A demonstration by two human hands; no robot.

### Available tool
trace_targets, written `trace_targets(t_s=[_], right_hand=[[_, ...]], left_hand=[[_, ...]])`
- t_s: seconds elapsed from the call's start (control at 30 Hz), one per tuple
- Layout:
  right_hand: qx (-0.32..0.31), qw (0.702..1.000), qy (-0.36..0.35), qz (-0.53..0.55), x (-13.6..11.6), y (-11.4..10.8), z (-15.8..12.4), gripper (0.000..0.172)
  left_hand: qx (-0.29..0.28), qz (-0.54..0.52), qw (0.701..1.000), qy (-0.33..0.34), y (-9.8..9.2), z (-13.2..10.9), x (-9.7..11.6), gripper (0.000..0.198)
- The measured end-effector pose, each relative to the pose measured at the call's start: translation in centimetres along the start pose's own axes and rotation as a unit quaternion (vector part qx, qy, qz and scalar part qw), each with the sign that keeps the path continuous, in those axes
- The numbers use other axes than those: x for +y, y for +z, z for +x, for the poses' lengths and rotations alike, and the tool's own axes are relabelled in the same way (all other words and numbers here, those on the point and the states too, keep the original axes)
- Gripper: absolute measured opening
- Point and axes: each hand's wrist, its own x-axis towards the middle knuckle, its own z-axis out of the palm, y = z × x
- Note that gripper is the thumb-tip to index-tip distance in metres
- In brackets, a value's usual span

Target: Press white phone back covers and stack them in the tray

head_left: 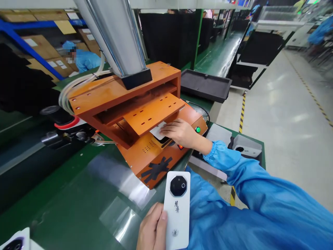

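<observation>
The left hand holds a white, flat, rectangular phone with rounded corners; its fingers are closed on the side edge of it. The phone stands nearly upright, with its back facing the camera. Above the fingers, near the top end, there is a black octagonal camera block with a pale rim. Below this block, dark brush-like characters run downward, and a small round grey emblem is near the bottom end.

The right hand is further forward, its fingers on a white, thin, flat piece. I cannot tell if they pinch it or only press it. This piece lies partly under the orange, slotted metal plate of an orange metal press.

Beside the right forearm is a pale, low-walled tray with dark interior. At its far end, another white phone with a dark round camera block is lying. Beyond the right hand, behind the press, is a black, shallow, rectangular tray. Far to the left of both hands, brown cardboard boxes with white labels stand on a blue metal shelf; their contents are hidden.
</observation>
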Motion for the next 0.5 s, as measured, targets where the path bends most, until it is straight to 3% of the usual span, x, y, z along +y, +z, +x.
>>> trace_targets(t_s=[0.17, 0.33, 0.5], right_hand=[[-0.034, 0.999, 0.019, 0.037, 0.3, -1.3, 0.3, 0.033], [-0.089, 0.992, 0.028, 0.08, 0.3, -2.3, 0.9, 0.046], [-0.007, 0.995, 0.073, 0.071, -0.8, -0.3, -0.6, 0.051]], left_hand=[[-0.022, 0.07, 0.99, 0.122, 0.0, 0.9, -1.3, 0.033], [-0.006, 0.185, 0.953, 0.239, -0.3, 2.3, -1.3, 0.02], [0.042, 0.264, 0.917, 0.296, 0.5, 4.0, -0.5, 0.016]])
